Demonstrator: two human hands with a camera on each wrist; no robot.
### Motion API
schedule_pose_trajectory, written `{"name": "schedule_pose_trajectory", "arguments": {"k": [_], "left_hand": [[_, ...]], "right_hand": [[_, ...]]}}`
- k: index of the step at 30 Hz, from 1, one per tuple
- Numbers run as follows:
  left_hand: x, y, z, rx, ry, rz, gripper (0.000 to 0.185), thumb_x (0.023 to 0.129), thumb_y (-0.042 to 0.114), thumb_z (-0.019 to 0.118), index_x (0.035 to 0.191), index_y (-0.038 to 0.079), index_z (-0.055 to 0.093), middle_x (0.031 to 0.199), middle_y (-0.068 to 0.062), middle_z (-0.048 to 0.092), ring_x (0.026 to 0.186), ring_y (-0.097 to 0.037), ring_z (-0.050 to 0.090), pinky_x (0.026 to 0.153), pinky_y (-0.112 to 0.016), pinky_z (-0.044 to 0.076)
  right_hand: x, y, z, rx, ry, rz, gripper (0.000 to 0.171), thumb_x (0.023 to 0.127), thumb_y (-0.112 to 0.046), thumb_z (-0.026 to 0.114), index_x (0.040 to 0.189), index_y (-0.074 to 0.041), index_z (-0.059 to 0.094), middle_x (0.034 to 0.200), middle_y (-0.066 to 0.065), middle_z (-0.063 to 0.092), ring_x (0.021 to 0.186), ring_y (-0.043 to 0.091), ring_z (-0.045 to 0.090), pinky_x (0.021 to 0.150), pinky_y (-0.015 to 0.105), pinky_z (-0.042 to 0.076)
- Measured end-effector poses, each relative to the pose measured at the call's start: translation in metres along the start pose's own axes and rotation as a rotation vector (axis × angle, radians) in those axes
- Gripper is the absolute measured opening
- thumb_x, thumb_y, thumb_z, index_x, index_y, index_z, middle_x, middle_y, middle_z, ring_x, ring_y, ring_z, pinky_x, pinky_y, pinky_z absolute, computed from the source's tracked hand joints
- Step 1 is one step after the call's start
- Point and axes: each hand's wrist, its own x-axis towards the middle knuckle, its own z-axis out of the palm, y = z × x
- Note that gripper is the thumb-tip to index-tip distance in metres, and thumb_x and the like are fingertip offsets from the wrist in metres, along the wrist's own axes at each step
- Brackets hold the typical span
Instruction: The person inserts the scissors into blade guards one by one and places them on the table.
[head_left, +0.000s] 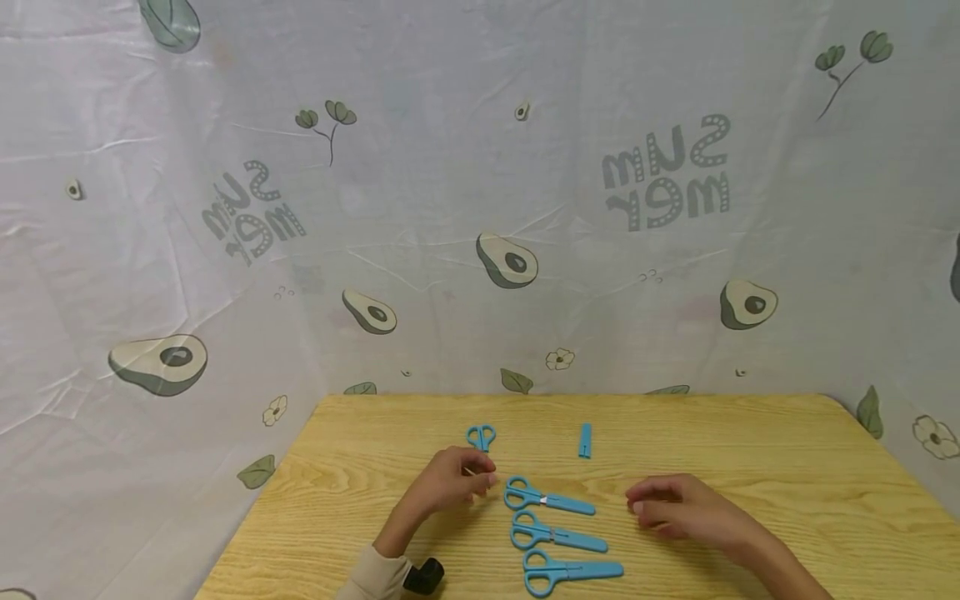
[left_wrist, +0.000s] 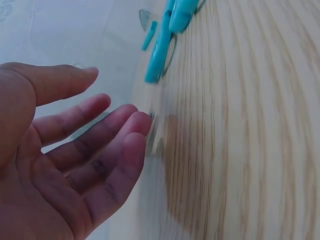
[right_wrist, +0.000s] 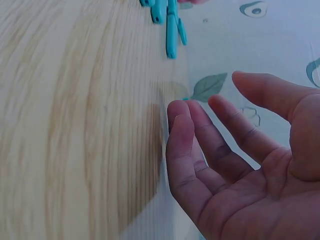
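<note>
Three blue scissors with their blades in blue sheaths lie in a column on the table: the far pair (head_left: 567, 503), the middle pair (head_left: 577, 540) and the near pair (head_left: 592, 571). Their handles point left. Farther back lies another pair of blue scissors (head_left: 481, 437), its lower part hidden by my left hand (head_left: 452, 481). That hand holds nothing, its fingers loosely bent beside the far pair's handles. To the right of the sheath tips, my right hand (head_left: 693, 511) hovers with relaxed fingers and nothing in them. A loose blue sheath (head_left: 585, 441) lies at the back.
The wooden table (head_left: 750, 450) ends against a pale curtain (head_left: 435, 167) printed with avocados and leaves. A black device (head_left: 424, 576) is strapped at my left wrist, over a light sleeve (head_left: 375, 575).
</note>
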Motion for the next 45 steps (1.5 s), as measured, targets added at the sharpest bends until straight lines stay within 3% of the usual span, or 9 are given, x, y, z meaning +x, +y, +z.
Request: {"name": "schedule_pose_trajectory", "arguments": {"k": [5,13,19,24,28,36,45], "left_hand": [[-0.010,-0.012,-0.013,0.054,0.039,0.018,0.021,0.104,0.018,0.072,0.115,0.001,0.077,0.105,-0.012,0.079,0.085,-0.027,0.076,0.065,-0.029,0.061],[-0.025,-0.020,-0.033,0.230,0.168,0.075,0.027,0.104,0.026,0.074,0.117,0.002,0.077,0.106,-0.007,0.081,0.093,-0.022,0.077,0.080,-0.033,0.062],[-0.032,-0.022,-0.041,0.277,0.226,0.057,0.032,0.104,0.027,0.074,0.122,0.001,0.075,0.107,-0.007,0.080,0.095,-0.025,0.076,0.079,-0.032,0.062],[-0.033,-0.022,-0.044,0.295,0.248,0.065,0.033,0.104,0.028,0.074,0.124,0.001,0.074,0.108,-0.007,0.079,0.098,-0.028,0.076,0.080,-0.035,0.063],[-0.034,-0.022,-0.045,0.291,0.246,0.058,0.035,0.104,0.028,0.074,0.126,0.000,0.073,0.114,-0.014,0.078,0.105,-0.032,0.075,0.085,-0.043,0.065],[-0.036,-0.021,-0.044,0.299,0.265,0.051,0.035,0.103,0.026,0.075,0.127,0.000,0.073,0.121,-0.021,0.076,0.112,-0.038,0.072,0.089,-0.052,0.064],[-0.027,-0.022,-0.040,0.372,0.284,0.057,0.044,0.101,0.028,0.077,0.133,-0.001,0.070,0.133,-0.020,0.073,0.126,-0.044,0.067,0.103,-0.061,0.057]], "right_hand": [[-0.010,0.005,-0.010,-0.019,0.051,0.010,0.053,0.111,-0.026,0.061,0.145,0.014,0.055,0.135,0.018,0.070,0.116,0.025,0.071,0.090,0.043,0.065],[-0.029,0.008,-0.022,-0.164,0.182,-0.027,0.054,0.111,-0.026,0.062,0.146,0.014,0.055,0.135,0.025,0.070,0.108,0.017,0.070,0.074,0.034,0.063],[-0.040,0.011,-0.029,-0.363,0.319,0.024,0.050,0.109,-0.033,0.065,0.142,0.004,0.064,0.136,0.020,0.071,0.112,0.022,0.071,0.078,0.027,0.060],[-0.047,0.017,-0.034,-0.522,0.410,0.032,0.046,0.109,-0.036,0.066,0.140,-0.002,0.067,0.135,0.017,0.073,0.105,0.019,0.073,0.077,0.031,0.062],[-0.052,0.019,-0.037,-0.575,0.458,0.015,0.045,0.108,-0.035,0.067,0.137,-0.001,0.069,0.132,0.018,0.074,0.101,0.017,0.073,0.080,0.035,0.065],[-0.055,0.018,-0.042,-0.583,0.488,-0.023,0.043,0.106,-0.027,0.070,0.135,0.005,0.068,0.129,0.023,0.074,0.108,0.036,0.073,0.079,0.039,0.066],[-0.053,0.021,-0.043,-0.669,0.531,-0.073,0.042,0.103,-0.025,0.074,0.135,0.003,0.069,0.131,0.026,0.073,0.113,0.046,0.070,0.080,0.045,0.065]]}}
